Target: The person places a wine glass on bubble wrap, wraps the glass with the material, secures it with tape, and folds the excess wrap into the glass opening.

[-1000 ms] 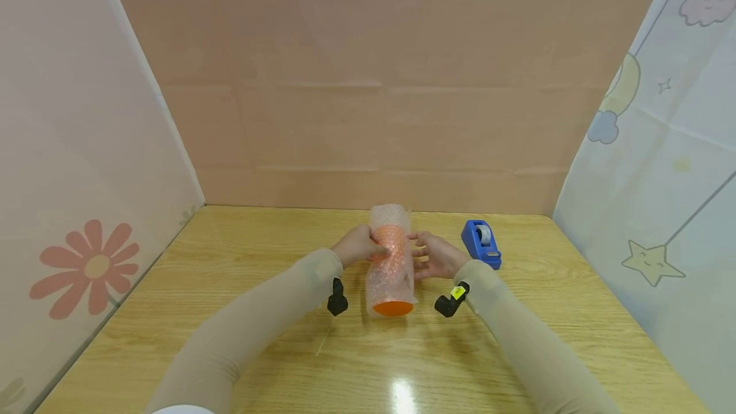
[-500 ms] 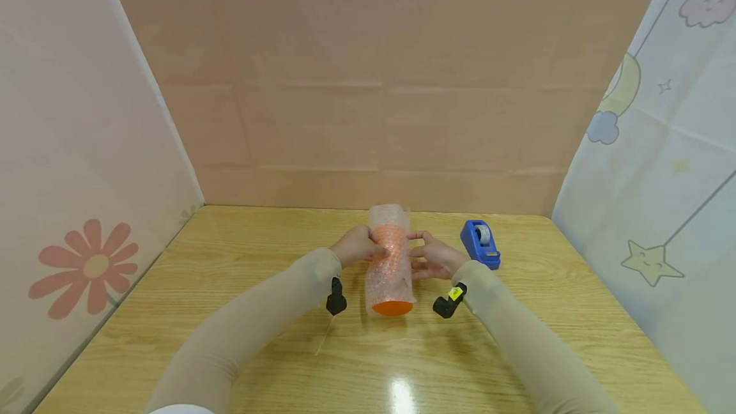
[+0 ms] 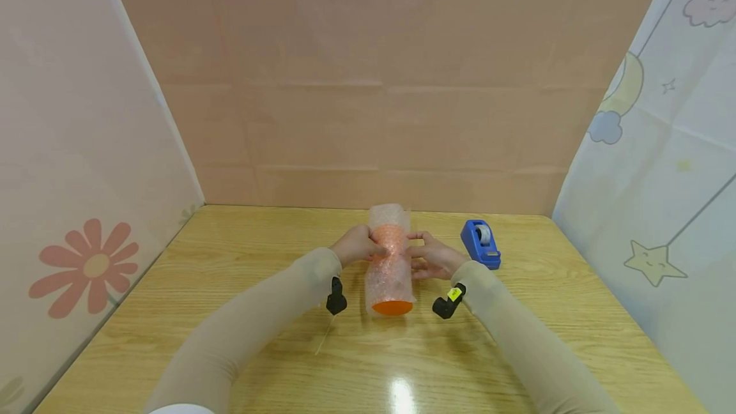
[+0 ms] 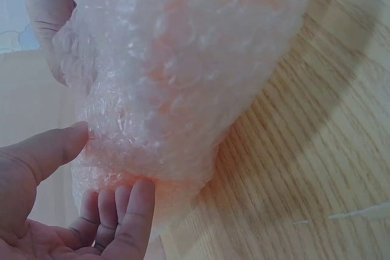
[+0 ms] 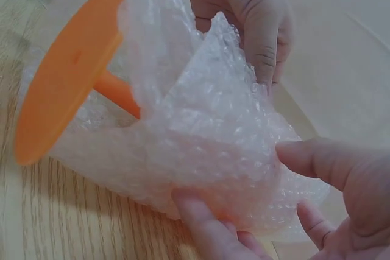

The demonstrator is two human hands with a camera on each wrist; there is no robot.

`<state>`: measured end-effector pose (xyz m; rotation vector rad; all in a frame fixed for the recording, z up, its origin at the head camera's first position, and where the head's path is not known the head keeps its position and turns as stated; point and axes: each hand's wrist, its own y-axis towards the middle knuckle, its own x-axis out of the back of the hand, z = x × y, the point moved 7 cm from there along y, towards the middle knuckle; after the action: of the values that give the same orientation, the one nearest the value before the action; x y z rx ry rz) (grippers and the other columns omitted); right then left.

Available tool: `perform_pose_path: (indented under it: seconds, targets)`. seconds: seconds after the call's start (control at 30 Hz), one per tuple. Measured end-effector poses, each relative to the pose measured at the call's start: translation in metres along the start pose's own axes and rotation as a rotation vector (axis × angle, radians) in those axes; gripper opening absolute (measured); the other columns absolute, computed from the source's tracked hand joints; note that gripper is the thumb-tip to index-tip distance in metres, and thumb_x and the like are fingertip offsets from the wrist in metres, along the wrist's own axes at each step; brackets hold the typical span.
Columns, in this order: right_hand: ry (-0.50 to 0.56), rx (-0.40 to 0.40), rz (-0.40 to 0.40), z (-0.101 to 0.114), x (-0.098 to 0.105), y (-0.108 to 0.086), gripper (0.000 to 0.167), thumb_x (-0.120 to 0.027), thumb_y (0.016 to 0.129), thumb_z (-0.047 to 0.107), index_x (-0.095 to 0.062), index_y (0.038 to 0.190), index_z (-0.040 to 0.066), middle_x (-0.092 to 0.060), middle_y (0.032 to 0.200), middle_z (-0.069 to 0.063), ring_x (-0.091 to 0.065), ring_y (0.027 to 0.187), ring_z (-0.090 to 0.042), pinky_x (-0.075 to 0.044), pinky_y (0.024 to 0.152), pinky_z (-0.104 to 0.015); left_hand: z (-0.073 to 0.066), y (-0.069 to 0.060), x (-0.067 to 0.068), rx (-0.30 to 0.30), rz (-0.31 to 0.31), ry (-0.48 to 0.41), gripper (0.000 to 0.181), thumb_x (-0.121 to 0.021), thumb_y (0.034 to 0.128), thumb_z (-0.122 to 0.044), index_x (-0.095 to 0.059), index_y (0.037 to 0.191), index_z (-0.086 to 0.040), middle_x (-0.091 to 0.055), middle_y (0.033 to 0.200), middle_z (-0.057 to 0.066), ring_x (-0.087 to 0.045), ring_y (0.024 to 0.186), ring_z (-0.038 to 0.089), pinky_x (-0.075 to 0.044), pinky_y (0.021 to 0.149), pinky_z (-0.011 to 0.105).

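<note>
Right hand: slightly further inward than before, fingers spread, gripping bubble wrap.
Left hand: unmoved, fingers pinching the opposite side.

Left arm and right arm forward and inward, left hand opposite right hand, thumbs apart from fingers.
</note>
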<state>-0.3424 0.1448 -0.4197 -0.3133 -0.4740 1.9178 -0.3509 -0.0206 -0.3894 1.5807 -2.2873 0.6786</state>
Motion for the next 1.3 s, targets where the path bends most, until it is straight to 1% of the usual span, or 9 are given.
perform_pose_path:
  seconds: [0.3, 0.47, 0.63, 0.73, 0.83, 0.87, 0.97, 1.2, 1.3]
  targets:
    - [-0.008, -0.01, -0.011, 0.0, 0.0, 0.0, 0.065, -0.058, 0.096, 0.012, -0.017, 0.146, 0.018, -0.035, 0.137, -0.023, -0.054, 0.11, -0.032, -0.055, 0.088, -0.042, 0.0011, -0.0007, -0.0002, -0.002, 0.003, -0.007, 0.025, -0.073, 0.0846, -0.017, -0.056, 0.093, -0.001, -0.06, 0.094, 0.01, -0.063, 0.083, 0.021, -0.054, 0.088, 0.045]
    - [-0.022, -0.013, -0.016, 0.0007, -0.0003, -0.0011, 0.064, -0.058, 0.096, 0.014, -0.018, 0.146, 0.018, -0.034, 0.138, -0.023, -0.054, 0.111, -0.033, -0.055, 0.089, -0.042, 0.001, -0.0021, -0.0006, 0.0, 0.003, -0.002, 0.03, -0.072, 0.0866, -0.027, -0.051, 0.081, -0.007, -0.053, 0.079, 0.004, -0.062, 0.077, 0.02, -0.054, 0.087, 0.045]
    - [-0.041, -0.015, -0.026, 0.0011, 0.0001, -0.0018, 0.064, -0.06, 0.096, 0.017, -0.02, 0.146, 0.018, -0.035, 0.139, -0.022, -0.053, 0.111, -0.031, -0.055, 0.088, -0.04, 0.0004, -0.0027, -0.0033, 0.011, 0.021, -0.006, 0.045, -0.075, 0.0824, -0.038, -0.042, 0.066, -0.013, -0.037, 0.062, -0.003, -0.054, 0.067, 0.02, -0.053, 0.089, 0.047]
    - [-0.036, -0.007, -0.02, 0.0016, -0.001, -0.0023, 0.064, -0.059, 0.096, 0.016, -0.019, 0.146, 0.018, -0.035, 0.137, -0.022, -0.053, 0.112, -0.031, -0.056, 0.086, -0.039, -0.0003, -0.003, -0.0043, 0.007, 0.021, 0.011, 0.039, -0.078, 0.0798, -0.037, -0.049, 0.069, -0.012, -0.046, 0.065, -0.002, -0.053, 0.07, 0.019, -0.052, 0.089, 0.048]
    - [-0.028, 0.004, -0.008, 0.002, -0.0022, -0.0025, 0.064, -0.058, 0.096, 0.015, -0.018, 0.146, 0.017, -0.035, 0.135, -0.022, -0.054, 0.111, -0.031, -0.056, 0.084, -0.039, -0.0011, -0.0039, -0.0046, -0.002, 0.014, 0.025, 0.034, -0.079, 0.0785, -0.031, -0.06, 0.087, -0.005, -0.063, 0.083, 0.004, -0.057, 0.078, 0.017, -0.052, 0.088, 0.048]
    - [-0.024, 0.007, -0.005, 0.0021, -0.0025, -0.0026, 0.063, -0.057, 0.096, 0.014, -0.018, 0.146, 0.017, -0.035, 0.134, -0.022, -0.054, 0.111, -0.031, -0.057, 0.084, -0.039, -0.0014, -0.0043, -0.005, -0.006, 0.015, 0.026, 0.036, -0.08, 0.0784, -0.03, -0.061, 0.094, -0.003, -0.065, 0.09, 0.006, -0.058, 0.08, 0.017, -0.052, 0.088, 0.047]
    - [-0.018, 0.011, 0.006, 0.002, -0.0032, -0.0023, 0.063, -0.057, 0.096, 0.013, -0.017, 0.145, 0.017, -0.036, 0.133, -0.021, -0.054, 0.11, -0.031, -0.057, 0.084, -0.039, -0.0025, -0.0059, -0.0053, -0.009, 0.012, 0.029, 0.04, -0.079, 0.0786, -0.024, -0.06, 0.103, 0.001, -0.066, 0.097, 0.009, -0.058, 0.084, 0.019, -0.052, 0.089, 0.047]
    - [-0.013, 0.005, 0.009, 0.0028, -0.0044, -0.0023, 0.062, -0.056, 0.097, 0.013, -0.018, 0.145, 0.018, -0.038, 0.13, -0.02, -0.055, 0.106, -0.028, -0.057, 0.083, -0.038, -0.0038, -0.0065, -0.0063, -0.009, -0.007, 0.081, 0.036, -0.079, 0.0792, -0.022, -0.059, 0.1, 0.0, -0.063, 0.094, 0.009, -0.056, 0.079, 0.019, -0.053, 0.082, 0.044]
    - [-0.019, 0.003, 0.011, 0.003, -0.0052, -0.0026, 0.063, -0.057, 0.096, 0.013, -0.017, 0.145, 0.017, -0.037, 0.13, -0.019, -0.055, 0.105, -0.027, -0.057, 0.084, -0.039, -0.005, -0.0059, -0.006, -0.005, -0.027, 0.138, 0.035, -0.079, 0.0795, -0.026, -0.06, 0.096, -0.001, -0.058, 0.1, 0.011, -0.053, 0.083, 0.021, -0.052, 0.075, 0.039]
